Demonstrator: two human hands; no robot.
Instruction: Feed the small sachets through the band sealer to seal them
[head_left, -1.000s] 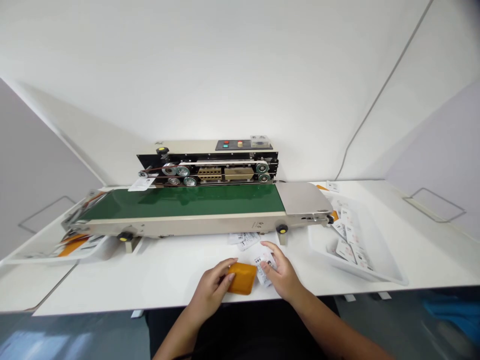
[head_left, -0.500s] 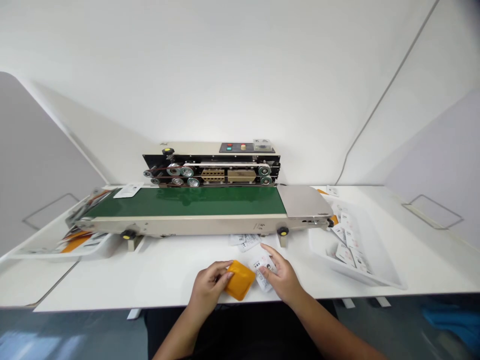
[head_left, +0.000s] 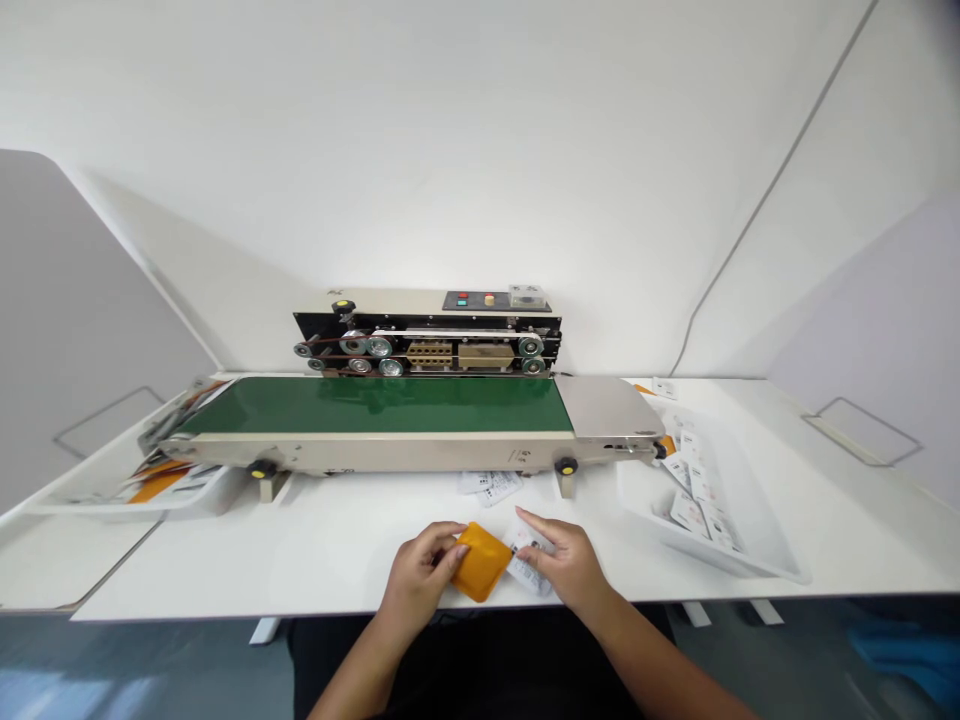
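Note:
My left hand (head_left: 427, 562) pinches an orange sachet (head_left: 484, 562) between thumb and fingers, just above the table's front edge. A white printed sachet (head_left: 534, 572) is in my right hand (head_left: 564, 560), the thumb over its face and the index finger stretched out to the left. The right thumb tip is close to the orange sachet's right edge; I cannot tell whether it touches. Beyond both hands, a few printed sachets (head_left: 501, 487) lie partly under the front of a band sealing machine (head_left: 427, 345) with a green conveyor belt (head_left: 375, 405).
A white bin (head_left: 750, 565) of printed sachets stands at the right. Another bin (head_left: 172, 508), holding orange and white sachets, sits under the belt's left end. Black knobs (head_left: 566, 466) stick out from the conveyor's front. A wall rises behind the machine.
The white sachet on the belt's left end is gone from the belt. My right thumb has shifted left, towards the orange sachet. The left hand keeps its hold.

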